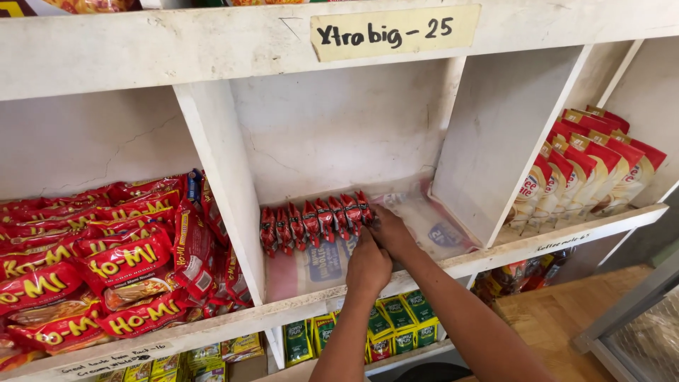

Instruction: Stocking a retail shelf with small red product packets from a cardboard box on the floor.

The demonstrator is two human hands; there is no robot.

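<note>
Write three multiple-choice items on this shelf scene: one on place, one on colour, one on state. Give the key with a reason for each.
1. Where does the row of small sachets stand?
A. in the middle compartment
B. in the left compartment
C. on the floor

2. What is the main colour of the noodle packets in the left compartment?
A. blue
B. red
C. white

3. How is the right hand placed?
A. hanging away from the shelf
B. holding a bottle
C. touching the right end of the sachet row

Key: 1 A, the row stands between the two white dividers. 2 B, the stacked packets are red with yellow print. 3 C, its fingers meet the row's end, with the left hand just below it.
</note>
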